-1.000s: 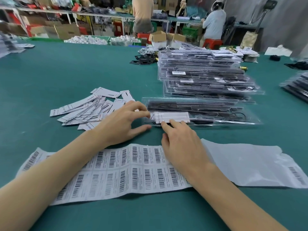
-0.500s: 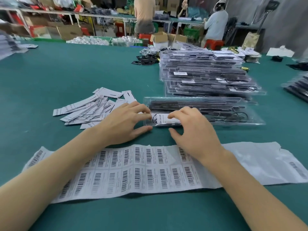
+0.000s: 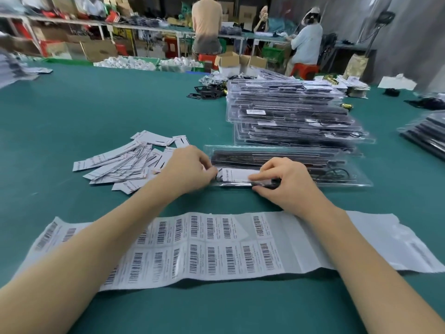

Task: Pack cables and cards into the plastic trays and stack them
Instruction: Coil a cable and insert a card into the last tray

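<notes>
Head view — both hands (image 3: pixel 190 168) (image 3: pixel 286 182), fingers curled, apparently pinch the card (image 3: pixel 238 175) in the tray (image 3: pixel 356 183).

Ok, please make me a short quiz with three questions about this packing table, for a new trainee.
1. True or false: the white card the person is working on lies inside the clear tray nearest to them.
2. Where is the loose pile of cards? A) on the tall stack of trays B) on the table to the left of the left hand C) under the barcode sheet
3. Fill in: the barcode label sheet lies on the table under both ____.

Key
1. True. The left hand and right hand hold it at its two ends in the tray.
2. B. The tall stack stands behind the tray.
3. forearms
</notes>
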